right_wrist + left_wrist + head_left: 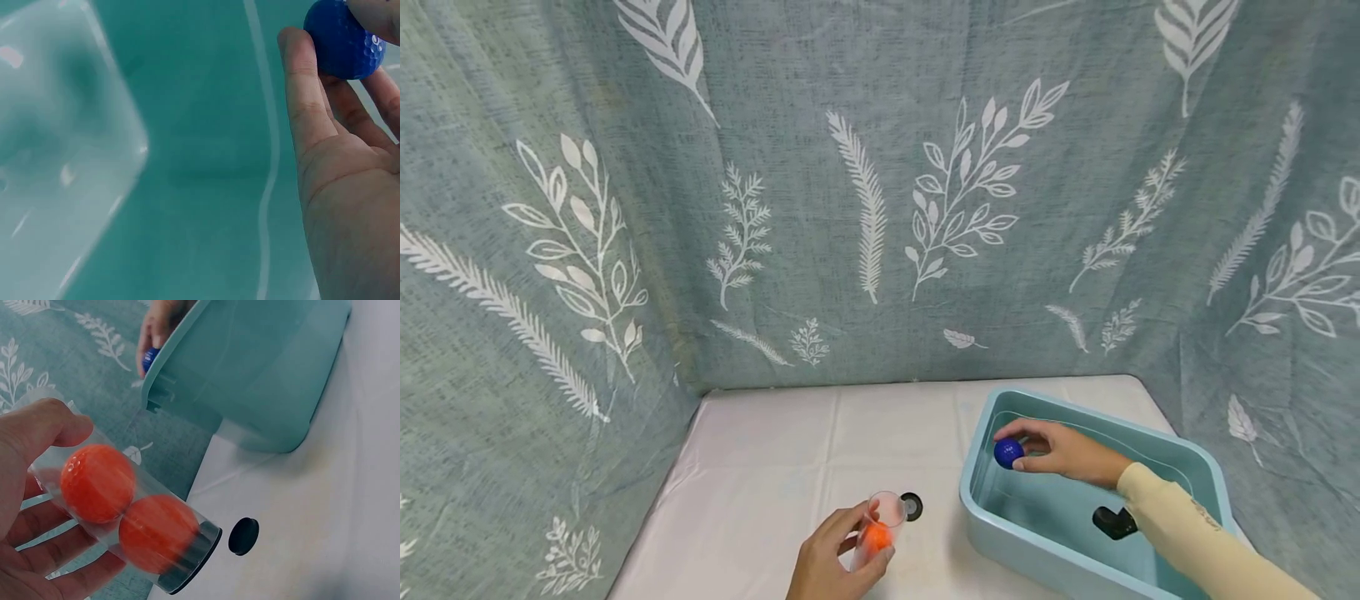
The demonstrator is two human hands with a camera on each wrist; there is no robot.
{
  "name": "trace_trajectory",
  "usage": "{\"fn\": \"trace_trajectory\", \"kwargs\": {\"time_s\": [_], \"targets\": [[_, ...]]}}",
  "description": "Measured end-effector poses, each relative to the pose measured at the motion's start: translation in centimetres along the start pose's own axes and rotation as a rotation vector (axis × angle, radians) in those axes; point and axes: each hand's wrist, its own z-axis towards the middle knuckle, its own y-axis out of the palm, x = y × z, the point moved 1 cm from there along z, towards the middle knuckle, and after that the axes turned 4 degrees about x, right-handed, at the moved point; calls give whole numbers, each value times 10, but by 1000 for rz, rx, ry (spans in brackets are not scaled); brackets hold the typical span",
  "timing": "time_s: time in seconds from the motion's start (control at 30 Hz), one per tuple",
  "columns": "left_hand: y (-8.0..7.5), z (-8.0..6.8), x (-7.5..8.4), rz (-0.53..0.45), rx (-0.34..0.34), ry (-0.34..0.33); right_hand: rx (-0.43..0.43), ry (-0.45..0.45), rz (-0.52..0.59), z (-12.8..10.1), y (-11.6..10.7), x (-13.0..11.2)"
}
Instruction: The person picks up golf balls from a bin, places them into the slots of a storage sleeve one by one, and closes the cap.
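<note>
My left hand (842, 557) grips a clear plastic tube (887, 507) over the table. Two orange golf balls (98, 483) sit inside it, one behind the other, and a black cap closes its lower end. The top end of the tube looks uncapped in the head view. My right hand (1060, 452) pinches a blue golf ball (1008, 452) between thumb and fingers, over the left part of a teal plastic bin (1037, 550). In the right wrist view the same blue ball (344, 40) shows at the top right, with the bin wall behind it.
A loose round black cap (912, 506) lies on the white-covered table (760, 467) just beyond the tube. Inside the bin rests a black object (1114, 522), partly behind the right sleeve. A green leaf-patterned cloth (805, 208) hangs at the back and sides.
</note>
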Motion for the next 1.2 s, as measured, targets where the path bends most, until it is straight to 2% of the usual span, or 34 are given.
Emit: {"fn": "trace_trajectory", "kwargs": {"time_s": [0.2,0.47,0.6,0.77,0.83,0.93,1.0,1.2], "targets": [[1,1,2,-6,-18,-16,43,-39,66,-6,1,-30],[4,4,6,-49,-29,-49,106,-195,173,-10,25,-72],[3,5,9,-66,-47,-117,149,-235,287,-12,50,-91],[3,9,13,-69,-124,-243,207,-379,451,-5,92,-106],[3,10,14,-69,-151,-273,222,-443,496,0,108,-108],[3,12,15,-73,-168,-283,258,-494,518,8,131,-107],[3,13,15,-73,-168,-267,278,-498,513,12,144,-106],[5,16,13,-73,-116,-207,334,-390,381,17,170,-100]]}}
